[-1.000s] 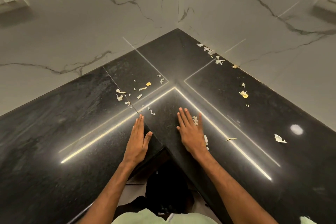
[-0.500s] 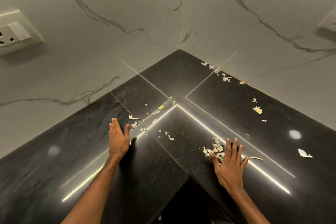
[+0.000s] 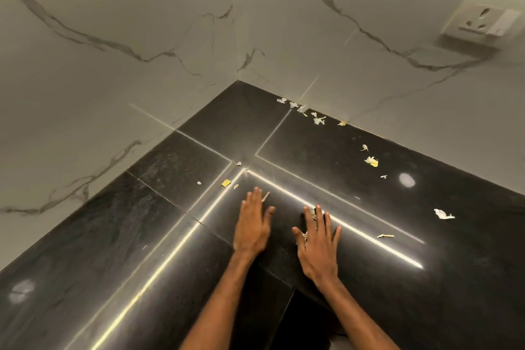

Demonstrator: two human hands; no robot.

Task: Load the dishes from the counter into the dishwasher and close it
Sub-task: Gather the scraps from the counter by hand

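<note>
A black stone counter (image 3: pixel 119 241) fills the inner corner between two marble walls. My left hand (image 3: pixel 252 224) lies flat on it with straight fingers, a small scrap at its fingertips. My right hand (image 3: pixel 318 241) lies flat beside it, fingers spread, with pale food scraps (image 3: pixel 314 214) gathered under and between its fingers. More scraps (image 3: pixel 371 161) are scattered over the right part of the counter and along the back wall. No dishes and no dishwasher are in view.
A small yellow piece (image 3: pixel 225 183) lies near the counter's seam. A wall socket (image 3: pixel 483 20) sits at the upper right. The counter's inner edge (image 3: pixel 292 288) drops to a dark gap just below my wrists. Bright light strips reflect on the stone.
Both hands have swept inward and now lie close together near the seam. The scrap pile that lay ahead of my right hand is now under its fingers. The camera has turned right.
</note>
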